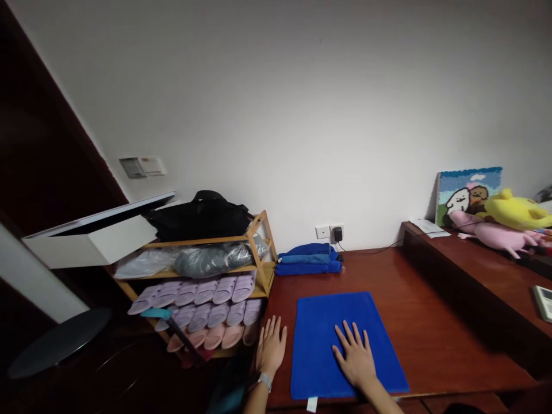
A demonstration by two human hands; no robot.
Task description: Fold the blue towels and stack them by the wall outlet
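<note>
A blue cloth (317,345) is spread flat on the reddish-brown wooden table (426,322), with a small white tag (312,404) sticking out at its near edge. My right hand (357,357) rests palm down on the cloth, fingers spread. To the left of the cloth, my left hand (271,346) is at the table's left edge with its fingers stretched out, holding nothing. A wristband shows on the left wrist. Folded blue cloths (308,260) are stacked at the back of the table by the wall.
Left of the table stands a wooden shoe rack (259,253) with rows of slippers (207,290), a black bag (200,215) and a white box (95,241). A plug (338,233) with a cable is in the wall. Plush toys (491,233) lie on the raised ledge at right.
</note>
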